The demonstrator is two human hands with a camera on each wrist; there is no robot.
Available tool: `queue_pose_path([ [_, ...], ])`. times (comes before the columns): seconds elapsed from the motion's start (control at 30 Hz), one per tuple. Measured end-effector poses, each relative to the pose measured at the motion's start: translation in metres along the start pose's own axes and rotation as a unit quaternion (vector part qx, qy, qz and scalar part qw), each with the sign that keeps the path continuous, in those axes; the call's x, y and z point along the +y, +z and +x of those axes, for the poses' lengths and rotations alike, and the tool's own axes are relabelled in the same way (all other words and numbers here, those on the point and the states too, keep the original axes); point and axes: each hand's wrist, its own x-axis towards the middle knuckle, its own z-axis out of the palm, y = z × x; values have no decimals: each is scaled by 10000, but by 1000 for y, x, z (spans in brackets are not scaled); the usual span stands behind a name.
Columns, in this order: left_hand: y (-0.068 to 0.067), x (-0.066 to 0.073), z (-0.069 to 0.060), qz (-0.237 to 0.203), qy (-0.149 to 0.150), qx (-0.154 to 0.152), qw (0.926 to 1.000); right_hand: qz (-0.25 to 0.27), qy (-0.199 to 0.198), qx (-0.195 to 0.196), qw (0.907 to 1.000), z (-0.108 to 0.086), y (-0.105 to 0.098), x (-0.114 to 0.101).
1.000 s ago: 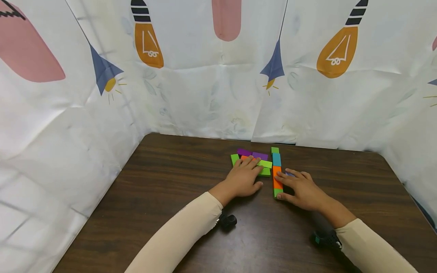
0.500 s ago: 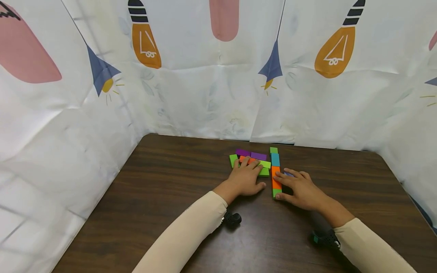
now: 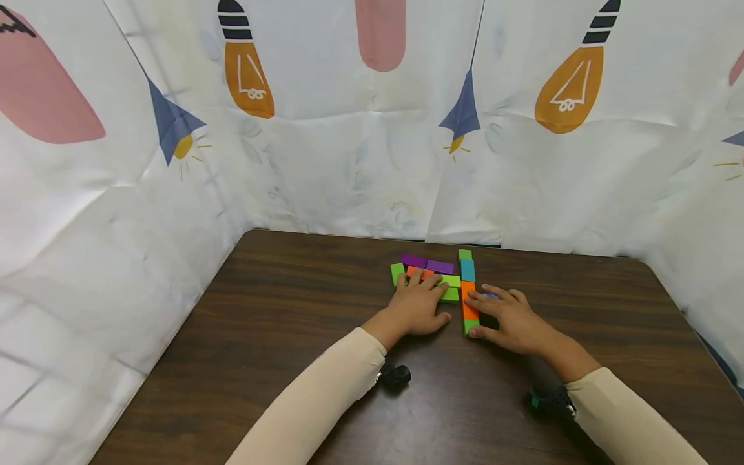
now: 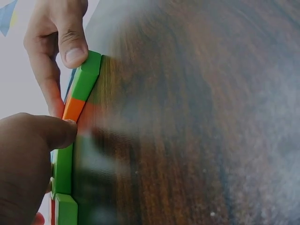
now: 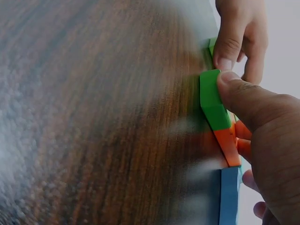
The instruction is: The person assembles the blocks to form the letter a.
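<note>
White, bulb-patterned cloth behind a dark wood-grain table

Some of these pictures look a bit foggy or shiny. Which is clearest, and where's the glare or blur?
Head view: clearest, with a soft glare low on the table; left wrist view: pale haze over the table, the orange block mirrored as a blurry smear beside it; right wrist view: bright, grainy glare toward the left edge.
</note>
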Motion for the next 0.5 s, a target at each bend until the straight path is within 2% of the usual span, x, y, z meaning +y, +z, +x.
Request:
queue_pose_path([
  [0.5, 1, 1, 3, 7, -19, -14, 10000, 13, -18, -31, 10000, -1, -1, 0],
])
